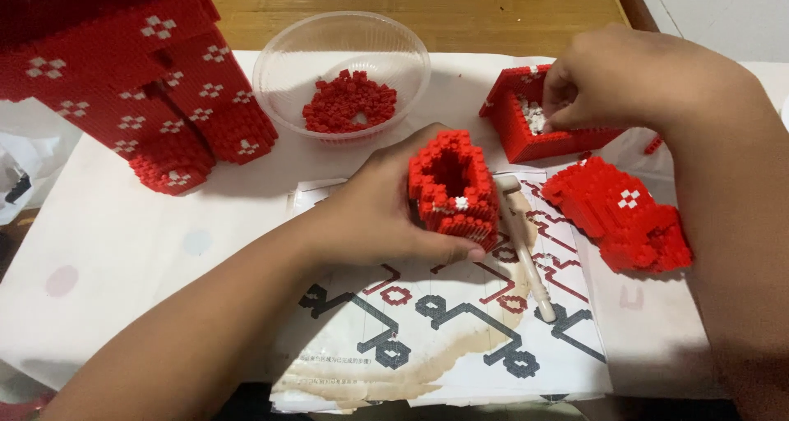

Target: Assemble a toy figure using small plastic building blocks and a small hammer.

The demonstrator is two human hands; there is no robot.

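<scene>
Left hand (374, 211) around hollow block piece (454, 187) (red).

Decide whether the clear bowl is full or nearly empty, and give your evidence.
Nearly empty: the bowl holds only a small heap of red bricks on its bottom.

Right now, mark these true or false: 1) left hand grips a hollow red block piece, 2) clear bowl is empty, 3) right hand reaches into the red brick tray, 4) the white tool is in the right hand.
1) True: the left hand grips the hollow red block piece.
2) False: the clear bowl holds loose red bricks.
3) True: the right hand has its fingers in the red brick tray, at small white bricks.
4) False: the white tool lies on the instruction sheet, unheld.
</scene>
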